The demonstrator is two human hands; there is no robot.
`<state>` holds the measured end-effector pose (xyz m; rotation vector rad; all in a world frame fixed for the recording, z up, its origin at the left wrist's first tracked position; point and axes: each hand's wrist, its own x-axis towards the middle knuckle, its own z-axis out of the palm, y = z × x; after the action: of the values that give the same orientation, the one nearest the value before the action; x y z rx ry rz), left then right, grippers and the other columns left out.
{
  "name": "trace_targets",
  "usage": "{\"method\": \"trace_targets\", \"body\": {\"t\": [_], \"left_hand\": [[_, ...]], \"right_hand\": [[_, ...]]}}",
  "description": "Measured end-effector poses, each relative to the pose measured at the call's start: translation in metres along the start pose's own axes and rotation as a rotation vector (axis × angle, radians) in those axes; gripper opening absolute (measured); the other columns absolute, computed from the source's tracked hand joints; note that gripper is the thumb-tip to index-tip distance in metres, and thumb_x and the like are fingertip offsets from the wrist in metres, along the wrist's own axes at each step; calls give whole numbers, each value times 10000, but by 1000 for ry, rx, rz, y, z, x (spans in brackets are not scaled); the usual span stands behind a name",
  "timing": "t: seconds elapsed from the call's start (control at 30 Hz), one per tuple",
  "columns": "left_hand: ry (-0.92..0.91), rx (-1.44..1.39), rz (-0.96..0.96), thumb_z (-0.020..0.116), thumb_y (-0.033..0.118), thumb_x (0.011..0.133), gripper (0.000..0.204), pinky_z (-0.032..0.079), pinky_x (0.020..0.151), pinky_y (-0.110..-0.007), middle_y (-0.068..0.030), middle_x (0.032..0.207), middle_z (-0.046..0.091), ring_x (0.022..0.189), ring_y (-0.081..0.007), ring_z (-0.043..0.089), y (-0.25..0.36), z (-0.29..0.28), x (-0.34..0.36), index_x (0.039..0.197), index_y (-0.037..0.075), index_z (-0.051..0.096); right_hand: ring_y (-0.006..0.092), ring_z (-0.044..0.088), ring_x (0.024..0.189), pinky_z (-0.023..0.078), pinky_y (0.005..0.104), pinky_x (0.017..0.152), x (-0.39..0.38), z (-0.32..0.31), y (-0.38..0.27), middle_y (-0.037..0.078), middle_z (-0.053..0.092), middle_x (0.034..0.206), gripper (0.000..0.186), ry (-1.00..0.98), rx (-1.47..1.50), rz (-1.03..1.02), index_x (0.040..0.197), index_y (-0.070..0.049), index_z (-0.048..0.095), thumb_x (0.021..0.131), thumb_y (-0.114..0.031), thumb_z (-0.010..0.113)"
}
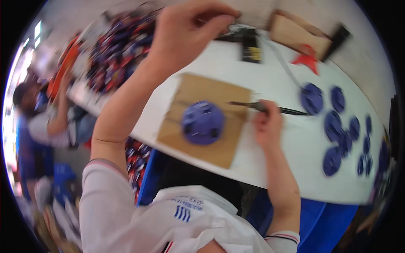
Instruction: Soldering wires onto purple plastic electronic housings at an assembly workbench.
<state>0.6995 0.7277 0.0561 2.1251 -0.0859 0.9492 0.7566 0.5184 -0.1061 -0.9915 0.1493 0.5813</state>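
My right hand (268, 124) is closed around a slim dark pen-like tool (291, 111). One thin end of the tool points left over the edge of a brown cardboard sheet (236, 145); its other end reaches right. On the sheet lies a round purple disc-shaped part (203, 123) with several dark spots, and neither hand touches it. High above the far side of the white table (278, 168), my left hand (190, 29) is raised with thumb and fingers pinched together. Motion blur keeps me from telling what, if anything, sits in that pinch.
Several purple round parts (332, 161) lie at the table's right. Along the back are a cardboard box (297, 31), a red piece (307, 60), a black-and-yellow item (252, 49) and a grey cable (282, 60). Dark and red parts (120, 55) heap up far left, near another person (31, 122).
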Motion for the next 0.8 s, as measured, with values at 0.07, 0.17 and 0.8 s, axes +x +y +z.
{"method": "trace_targets", "body": {"t": [0.07, 0.17, 0.8], "left_hand": [[274, 105, -78, 626, 132, 796, 182, 436, 559, -192, -29, 715, 658, 613, -74, 576, -21, -85, -63, 902, -5, 681], [526, 465, -423, 623, 139, 797, 183, 442, 570, -193, -33, 709, 662, 626, -83, 588, -44, -205, -191, 896, -1, 686], [111, 1370, -1763, 706, 281, 674, 305, 461, 696, -378, -78, 857, 671, 795, -258, 596, 67, -290, -622, 925, 109, 690]], "right_hand": [[22, 249, 415, 128, 168, 344, 12, -3, 7, -23, 461, 594, 84, -10, 1, -41, 851, -67, 591, 842, -141, 552], [22, 196, 389, 129, 170, 343, 17, -20, -5, -72, 325, 505, 186, -79, 24, -5, 948, -19, 589, 875, -173, 513], [56, 215, 400, 177, 213, 388, 25, 0, -9, -35, 279, 508, 326, -220, 95, 100, 605, -156, 298, 858, -126, 501]]}}
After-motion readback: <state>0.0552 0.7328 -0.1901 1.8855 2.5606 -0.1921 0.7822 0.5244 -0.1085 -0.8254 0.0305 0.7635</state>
